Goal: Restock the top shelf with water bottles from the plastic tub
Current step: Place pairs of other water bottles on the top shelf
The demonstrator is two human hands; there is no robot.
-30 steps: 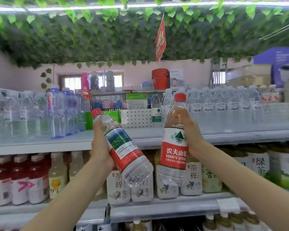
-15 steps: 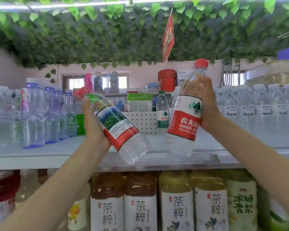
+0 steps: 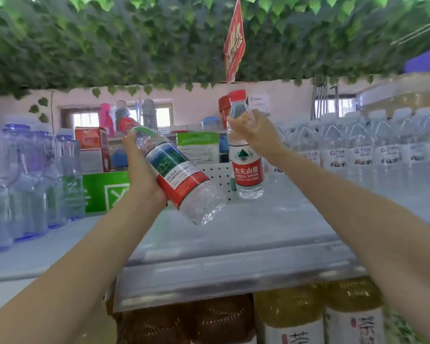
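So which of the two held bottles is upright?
The red-capped bottle in the right hand; the left hand holds its bottle tilted.

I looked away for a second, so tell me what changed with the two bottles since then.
The right hand carried its upright bottle up from the tea shelf and deep onto the top shelf, its grip now near the neck. The left hand rose too; its tilted bottle is still held, not yet placed.

Small grocery shop — a top shelf (image 3: 233, 247) lined with rows of labelled water bottles (image 3: 358, 150), bottled tea (image 3: 293, 316) stocked below, a red promotional pennant (image 3: 234, 43) hanging from a leaf-decked ceiling (image 3: 109, 45).
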